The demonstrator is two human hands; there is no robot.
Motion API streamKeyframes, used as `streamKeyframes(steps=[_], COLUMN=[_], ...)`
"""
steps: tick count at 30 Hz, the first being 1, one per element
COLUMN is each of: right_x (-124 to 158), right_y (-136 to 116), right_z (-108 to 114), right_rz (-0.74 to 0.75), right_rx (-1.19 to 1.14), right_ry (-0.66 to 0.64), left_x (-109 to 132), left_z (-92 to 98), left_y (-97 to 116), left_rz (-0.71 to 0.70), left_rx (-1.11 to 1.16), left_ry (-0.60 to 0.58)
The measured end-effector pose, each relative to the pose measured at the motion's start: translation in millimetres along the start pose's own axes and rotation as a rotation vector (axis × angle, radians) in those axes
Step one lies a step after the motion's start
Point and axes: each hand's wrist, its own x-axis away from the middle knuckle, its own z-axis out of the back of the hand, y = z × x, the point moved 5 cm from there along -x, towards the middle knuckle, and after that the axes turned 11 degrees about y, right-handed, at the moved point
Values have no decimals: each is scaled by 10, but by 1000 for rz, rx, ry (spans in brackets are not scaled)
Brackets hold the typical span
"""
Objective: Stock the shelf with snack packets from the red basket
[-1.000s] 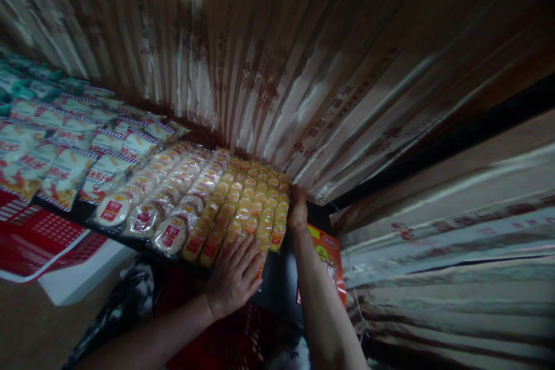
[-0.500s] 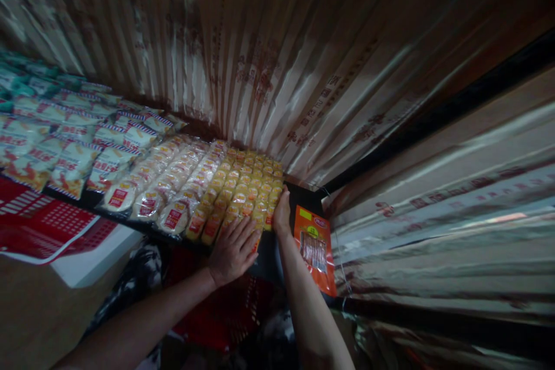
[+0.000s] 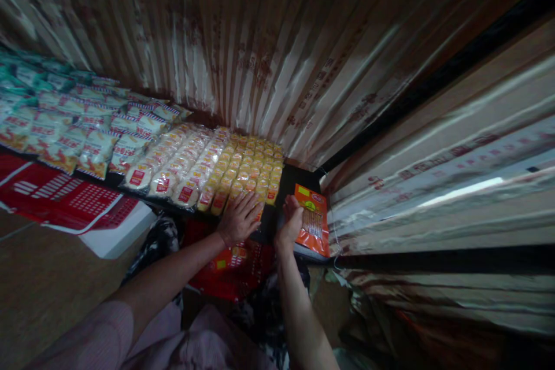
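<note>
My left hand [image 3: 240, 218] lies with fingers spread over the front end of the yellow-wrapped snack rows [image 3: 249, 165], holding nothing. Just right of these rows, my right hand [image 3: 289, 222] is apart from them, fingers extended and partly bent, with nothing visible in it. It overlaps the left edge of an orange snack packet [image 3: 319, 237] in my view; whether it touches the packet is unclear. Rows of round white snacks in clear wrappers [image 3: 173, 165] stand left of the yellow ones on the black shelf [image 3: 297, 176].
Pale blue-and-white snack bags [image 3: 93, 147] and green bags [image 3: 30, 75] fill the shelf's left part. A red basket [image 3: 82, 193] and white box [image 3: 117, 234] stand below. Another red basket [image 3: 243, 277] is between my legs. Brown-printed plastic-wrapped sheets [image 3: 269, 58] line the back.
My right hand has come away from the right side of the yellow rows and moved toward the orange packet. My left hand stays on the front of the rows. The view has shifted slightly.
</note>
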Motion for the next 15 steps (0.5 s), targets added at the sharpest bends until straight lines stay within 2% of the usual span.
streamKeyframes(steps=[4, 7, 11, 15], right_x=[516, 773, 933, 1007], right_y=[-30, -25, -2, 45], right_z=[255, 397, 572, 706], right_rz=[1, -7, -29, -45], right_rx=[14, 61, 118, 157], right_ry=[-49, -94, -94, -96], left_x=[-8, -18, 28, 171], left_z=[-15, -11, 47, 101], left_y=[-6, -4, 47, 139], left_rz=[-6, -9, -35, -67], left_rx=[-15, -34, -56, -61], left_ry=[-14, -10, 11, -36])
